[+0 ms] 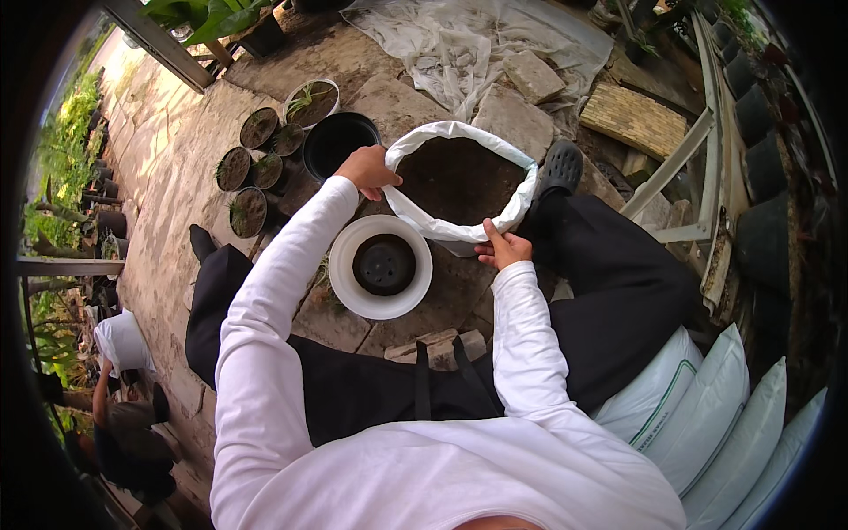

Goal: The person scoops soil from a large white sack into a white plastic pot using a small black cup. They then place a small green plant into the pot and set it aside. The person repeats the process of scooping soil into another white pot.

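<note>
A white plastic sack (509,142) with its rim rolled down stands before me, filled with dark soil (460,179). My left hand (366,171) grips the rim on the left side. At the near edge, my right hand (505,249) pinches the same rolled rim between thumb and fingers. Just in front of my lap is a white plastic pot (344,291) with a smaller black nursery pot (384,265) inside it. Beyond my left hand sits a wide black pot (331,142), its inside dark.
Several small pots of soil with seedlings (248,212) cluster at the left, near a white-rimmed pot (311,103). Full white sacks (695,397) lean at my right. Plastic sheeting (457,46) covers stone slabs ahead. Another person (132,430) holds a white sack (126,341) at far left.
</note>
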Available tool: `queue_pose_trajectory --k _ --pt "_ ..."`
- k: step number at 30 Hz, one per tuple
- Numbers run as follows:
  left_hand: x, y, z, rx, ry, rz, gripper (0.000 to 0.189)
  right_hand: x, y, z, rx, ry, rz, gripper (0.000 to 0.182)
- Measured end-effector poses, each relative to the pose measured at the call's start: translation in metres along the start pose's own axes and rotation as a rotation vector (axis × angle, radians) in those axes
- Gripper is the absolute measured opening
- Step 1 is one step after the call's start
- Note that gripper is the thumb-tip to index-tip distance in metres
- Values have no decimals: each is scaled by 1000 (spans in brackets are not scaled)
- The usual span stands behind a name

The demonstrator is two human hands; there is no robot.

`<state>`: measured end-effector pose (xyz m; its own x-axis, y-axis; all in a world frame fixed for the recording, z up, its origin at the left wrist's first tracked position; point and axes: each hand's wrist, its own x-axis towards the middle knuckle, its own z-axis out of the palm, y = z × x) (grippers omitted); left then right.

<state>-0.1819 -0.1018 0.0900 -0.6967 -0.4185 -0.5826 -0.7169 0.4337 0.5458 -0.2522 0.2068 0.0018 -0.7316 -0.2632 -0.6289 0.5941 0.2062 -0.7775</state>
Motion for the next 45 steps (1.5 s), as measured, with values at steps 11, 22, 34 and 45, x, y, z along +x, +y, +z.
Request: queue_pose_trajectory --k 11,22,34,45 --pt "50 -68 30 -564 -101 32 31 38 59 17 918 -171 272 10" --pt "57 -15 7 135 431 484 26 75 5 -21 -48 472 -481 40" --pt "128 26 39 321 382 853 24 155 -48 -30 -292 295 -568 34" --pt "177 23 27 304 129 459 46 183 -57 -42 -195 234 -166 40"
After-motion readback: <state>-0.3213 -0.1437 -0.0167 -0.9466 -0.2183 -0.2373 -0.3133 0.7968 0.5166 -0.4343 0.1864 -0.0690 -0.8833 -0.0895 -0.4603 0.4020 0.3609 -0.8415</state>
